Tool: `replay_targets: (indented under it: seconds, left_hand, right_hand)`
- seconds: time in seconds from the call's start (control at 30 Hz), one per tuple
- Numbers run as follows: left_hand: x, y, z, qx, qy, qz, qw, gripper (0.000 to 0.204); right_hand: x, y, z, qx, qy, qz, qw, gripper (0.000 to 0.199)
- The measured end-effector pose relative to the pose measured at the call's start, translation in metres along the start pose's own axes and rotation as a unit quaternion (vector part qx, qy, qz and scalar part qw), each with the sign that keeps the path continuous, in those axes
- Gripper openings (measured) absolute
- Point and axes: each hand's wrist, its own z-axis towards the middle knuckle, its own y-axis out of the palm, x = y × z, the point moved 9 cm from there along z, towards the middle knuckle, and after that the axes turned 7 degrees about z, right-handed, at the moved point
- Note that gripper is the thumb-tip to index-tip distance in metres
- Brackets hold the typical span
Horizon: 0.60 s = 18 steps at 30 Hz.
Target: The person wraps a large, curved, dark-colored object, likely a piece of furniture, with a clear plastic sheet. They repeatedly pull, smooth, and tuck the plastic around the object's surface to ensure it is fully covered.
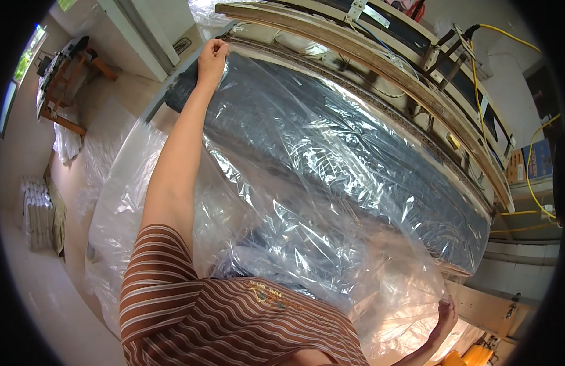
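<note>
A large sheet of clear plastic film (pixel 331 165) lies wrinkled and shiny over a long dark panel (pixel 258 82) on the bench in front of me. My left arm stretches far forward, and my left hand (pixel 213 60) is closed in a pinch at the film's far left corner. Low on the right, my right hand (pixel 446 310) closes on the film's near edge, pulling it into folds. Between the two hands the film hangs loosely toward my striped shirt (pixel 233 317).
A long wooden bar (pixel 356 52) with metal brackets runs along the far side of the bench. Yellow cables (pixel 476 97) hang at the right, near a blue box (pixel 539 160). Leftward stand a wooden table (pixel 66 91) and a stack of wrapped bundles (pixel 37 210).
</note>
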Motion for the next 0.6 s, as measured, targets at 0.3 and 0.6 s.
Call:
replay_targets:
  seconds: [0.3, 0.6]
  left_hand:
    - [0.018, -0.008, -0.016, -0.098, -0.052, -0.187, 0.976, 0.024]
    - [0.023, -0.031, -0.013, -0.198, -0.12, -0.165, 0.959, 0.022]
  right_hand:
    - [-0.032, 0.005, 0.009, 0.105, -0.054, -0.026, 0.993, 0.019]
    - [-0.032, 0.005, 0.029, 0.015, -0.102, -0.037, 0.994, 0.017]
